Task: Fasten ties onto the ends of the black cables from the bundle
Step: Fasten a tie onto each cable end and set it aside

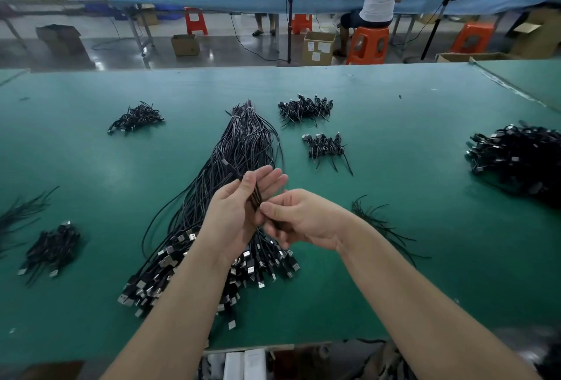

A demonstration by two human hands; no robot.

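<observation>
Black cables in a long bundle lie on green table, running from under both hands away to far side, USB plug ends fanned out beneath the wrists. Far left of left hand: small tied cable bunch, another bunch further up-left. Left hand held above bundle, fingers mostly straight, thumb curled over a few cable strands lying across palm. Right hand touching left, thumb and forefinger pinching same strands; tie not discernible. Beyond right hand: two tied bunches. Just right of right hand: loose black ties. Far right: big heap of finished cables.
</observation>
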